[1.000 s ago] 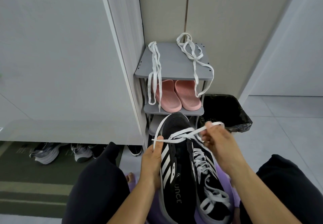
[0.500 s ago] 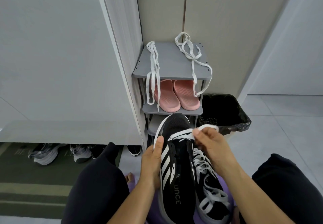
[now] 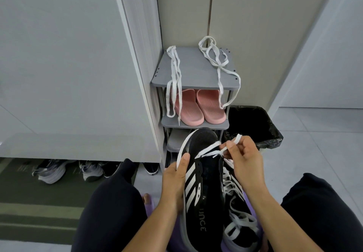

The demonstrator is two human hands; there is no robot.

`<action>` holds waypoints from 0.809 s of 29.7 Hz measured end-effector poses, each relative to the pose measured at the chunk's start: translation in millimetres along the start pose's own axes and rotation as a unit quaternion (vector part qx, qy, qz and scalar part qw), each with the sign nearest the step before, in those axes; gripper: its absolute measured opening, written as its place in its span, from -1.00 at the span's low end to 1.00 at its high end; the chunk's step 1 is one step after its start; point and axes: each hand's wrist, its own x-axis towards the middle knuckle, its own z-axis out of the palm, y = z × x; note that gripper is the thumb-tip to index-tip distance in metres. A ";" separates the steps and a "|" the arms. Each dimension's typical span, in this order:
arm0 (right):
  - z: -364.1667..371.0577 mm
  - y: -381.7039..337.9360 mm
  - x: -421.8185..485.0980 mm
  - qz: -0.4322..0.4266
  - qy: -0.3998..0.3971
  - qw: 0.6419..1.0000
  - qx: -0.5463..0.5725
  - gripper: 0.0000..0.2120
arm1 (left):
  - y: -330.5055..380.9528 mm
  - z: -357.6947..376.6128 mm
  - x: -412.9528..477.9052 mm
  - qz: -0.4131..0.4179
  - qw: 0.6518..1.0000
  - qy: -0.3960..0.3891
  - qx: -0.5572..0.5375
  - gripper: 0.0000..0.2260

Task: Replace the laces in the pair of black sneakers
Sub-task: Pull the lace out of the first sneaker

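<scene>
White lace [image 3: 209, 149] pinched by right hand [image 3: 244, 160]; left hand [image 3: 175, 185] wraps the sneaker [image 3: 211, 202], thumb up. Keep lace flat, pull both ends even before threading higher.

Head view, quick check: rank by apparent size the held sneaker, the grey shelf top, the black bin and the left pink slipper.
1. held sneaker, though its nearness to the camera inflates it
2. grey shelf top
3. black bin
4. left pink slipper

White letters "UNCE" stand on the side wall of the black sneaker [image 3: 206, 175], lower centre; preceding letters unreadable. Lettering on the floor mat [image 3: 29, 194] is illegible.
</scene>
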 end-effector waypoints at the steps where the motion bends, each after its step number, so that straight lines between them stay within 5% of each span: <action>1: -1.2 0.4 -0.7 -0.031 -0.017 0.998 -0.054 -0.87 | -1.4 -1.4 1.2 0.002 1.000 0.004 0.007 -0.51; 4: -3.5 4.7 -2.2 -0.143 -0.057 0.959 -0.239 -0.82 | -5.0 -5.6 3.0 0.028 0.999 0.015 0.041 -0.55; 7: -2.9 7.4 -3.2 -0.199 -0.066 0.939 -0.271 -0.77 | -7.1 -8.6 4.8 0.053 0.995 0.024 0.080 -0.63; 15: 2.7 11.2 0.7 0.047 -0.018 0.998 -0.028 -0.86 | -19.8 -9.5 14.0 0.040 0.993 0.004 0.114 -0.58; 21: 12.9 44.8 -6.0 0.084 -0.116 0.963 -0.229 -0.79 | -37.5 -21.8 21.8 -0.093 0.991 -0.016 0.096 -0.67; 24: 17.9 51.8 -9.1 0.098 -0.116 0.964 -0.216 -0.74 | -43.3 -28.0 28.9 -0.120 0.984 -0.018 0.132 -0.57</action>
